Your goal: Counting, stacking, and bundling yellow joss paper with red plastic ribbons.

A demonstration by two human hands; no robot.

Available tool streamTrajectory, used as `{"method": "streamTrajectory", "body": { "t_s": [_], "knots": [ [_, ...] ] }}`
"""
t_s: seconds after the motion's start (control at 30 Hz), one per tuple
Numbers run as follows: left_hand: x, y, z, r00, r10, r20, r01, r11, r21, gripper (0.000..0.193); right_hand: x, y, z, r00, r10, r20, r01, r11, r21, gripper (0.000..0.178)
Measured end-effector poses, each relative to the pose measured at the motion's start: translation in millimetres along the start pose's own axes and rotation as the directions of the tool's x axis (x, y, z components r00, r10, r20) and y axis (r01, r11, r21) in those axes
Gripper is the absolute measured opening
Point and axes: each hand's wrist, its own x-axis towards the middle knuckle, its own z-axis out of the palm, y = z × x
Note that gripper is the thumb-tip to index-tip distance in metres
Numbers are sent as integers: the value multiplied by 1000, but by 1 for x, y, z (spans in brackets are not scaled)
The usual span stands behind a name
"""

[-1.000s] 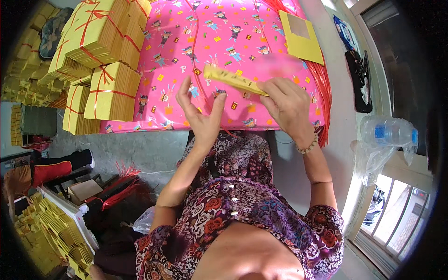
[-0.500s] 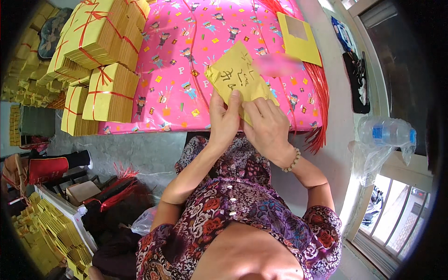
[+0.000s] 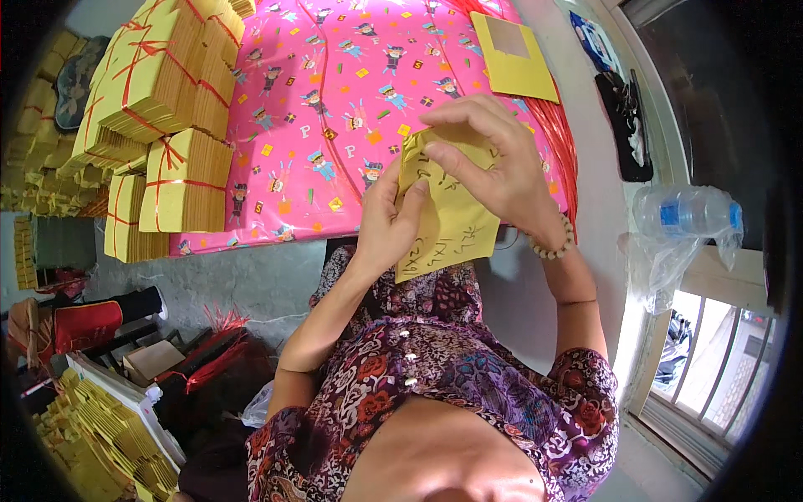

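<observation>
A yellow paper sheet [image 3: 447, 230] with dark handwriting hangs tilted over the near edge of the pink-covered table [image 3: 276, 134]. My left hand [image 3: 389, 216] pinches its left side, the thumb lying on the written face and the fingers behind. At the upper edge, where the paper is creased, my right hand [image 3: 502, 163] curves over it with the thumb against the front. The right fingertips are partly hidden, and a beaded bracelet [image 3: 554, 243] circles that wrist.
Bundles of yellow paper [image 3: 188, 180] tied with red string stand stacked on the table's left. A yellow folder-like piece [image 3: 519, 71] lies at the far right beside red strands [image 3: 562, 155]. A clear plastic bottle [image 3: 682, 213] rests by the barred window [image 3: 711, 360].
The sheet has been turned so its lower part now hangs toward me with more writing showing. My right hand has moved from its lower edge up to its top.
</observation>
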Motion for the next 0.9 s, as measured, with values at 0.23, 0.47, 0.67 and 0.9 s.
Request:
{"method": "streamTrajectory", "body": {
  "t_s": [0.23, 0.47, 0.67, 0.9],
  "knots": [
    [-5, 3, 3, 1000, 21, -5, -21, 999, 36, 37, -7, 18, 3, 994, -97, 49, 101, 991, -92, 18],
    [-4, 12, 3, 996, -73, 52, 78, 991, -106, 43, -17, 22, 13, 963, -268, 12, 250, 882, -400, 28],
    [-1, 11, 4, 993, -86, 77, 100, 975, -197, 43, -22, 27, 15, 958, -286, 5, 260, 863, -433, 31],
    [-1, 8, 2, 993, -93, 78, 104, 983, -150, 43, -19, 31, 15, 986, -163, -24, 157, 974, -163, 23]
  ]
}}
